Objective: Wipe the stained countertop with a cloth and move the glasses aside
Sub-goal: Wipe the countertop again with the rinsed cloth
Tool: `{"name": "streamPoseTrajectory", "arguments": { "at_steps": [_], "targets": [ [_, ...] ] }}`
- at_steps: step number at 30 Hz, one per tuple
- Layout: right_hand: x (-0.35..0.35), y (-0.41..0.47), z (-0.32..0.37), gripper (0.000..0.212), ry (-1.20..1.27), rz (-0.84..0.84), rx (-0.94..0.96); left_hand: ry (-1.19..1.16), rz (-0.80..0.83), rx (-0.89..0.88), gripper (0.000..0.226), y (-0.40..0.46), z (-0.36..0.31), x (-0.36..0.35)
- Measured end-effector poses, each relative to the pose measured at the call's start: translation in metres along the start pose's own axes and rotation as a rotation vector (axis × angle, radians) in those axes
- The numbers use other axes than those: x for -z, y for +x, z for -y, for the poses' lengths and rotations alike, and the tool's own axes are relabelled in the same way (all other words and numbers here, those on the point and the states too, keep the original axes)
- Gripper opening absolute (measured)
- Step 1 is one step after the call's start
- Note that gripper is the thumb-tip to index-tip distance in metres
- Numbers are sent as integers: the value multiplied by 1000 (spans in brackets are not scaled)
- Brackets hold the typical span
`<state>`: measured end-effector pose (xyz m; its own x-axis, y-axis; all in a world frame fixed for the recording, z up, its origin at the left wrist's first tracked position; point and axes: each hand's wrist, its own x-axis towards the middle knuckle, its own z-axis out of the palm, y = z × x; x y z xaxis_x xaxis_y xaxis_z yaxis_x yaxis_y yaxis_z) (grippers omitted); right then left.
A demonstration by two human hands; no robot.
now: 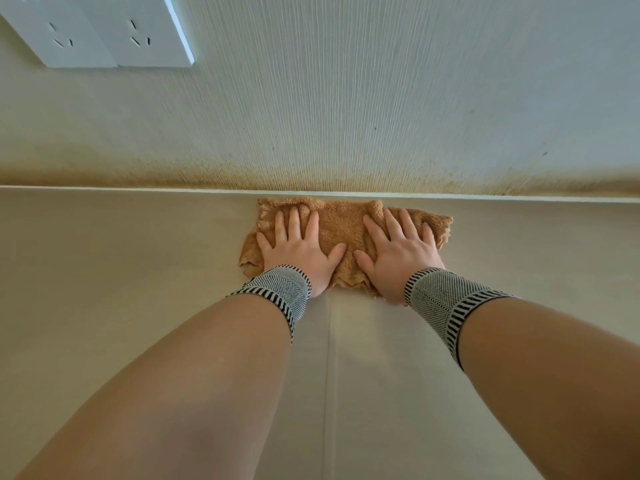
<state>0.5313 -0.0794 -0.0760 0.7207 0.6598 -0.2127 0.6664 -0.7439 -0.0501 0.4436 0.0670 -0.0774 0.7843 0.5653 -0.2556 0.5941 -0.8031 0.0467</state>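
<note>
The left hand lies flat, fingers straight and spread, pressing the orange-brown cloth on the countertop. Just beside it, thumbs nearly meeting, the right hand presses likewise. Beyond the fingertips, the cloth's far edge meets the stained wall.

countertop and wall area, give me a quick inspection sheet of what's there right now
surface: beige countertop, seam down the middle
job's things: tan cloth spread flat against the wall; glasses not in view
clutter: nothing seen
grip: left hand and right hand press flat on the cloth, fingers straight; striped wristbands on both
cables: nothing seen
surroundings: ribbed wall with brownish staining along its base; white sockets upper left
</note>
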Motion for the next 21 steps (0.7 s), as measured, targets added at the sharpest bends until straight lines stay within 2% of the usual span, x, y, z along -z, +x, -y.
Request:
{"name": "streamPoseTrajectory", "arguments": {
  "at_steps": [9, 14, 21],
  "targets": [
    [5, 26, -25, 69, 19, -53, -22, -20, -40, 14, 79, 32, -18, 5],
    [1, 11, -24, 74, 33, -23, -115, -19, -6, -27, 77, 19, -17, 3],
    [-9, -39, -27, 76, 24, -6, -107, -11, 23, -31, 76, -32, -23, -8]
  ]
}}
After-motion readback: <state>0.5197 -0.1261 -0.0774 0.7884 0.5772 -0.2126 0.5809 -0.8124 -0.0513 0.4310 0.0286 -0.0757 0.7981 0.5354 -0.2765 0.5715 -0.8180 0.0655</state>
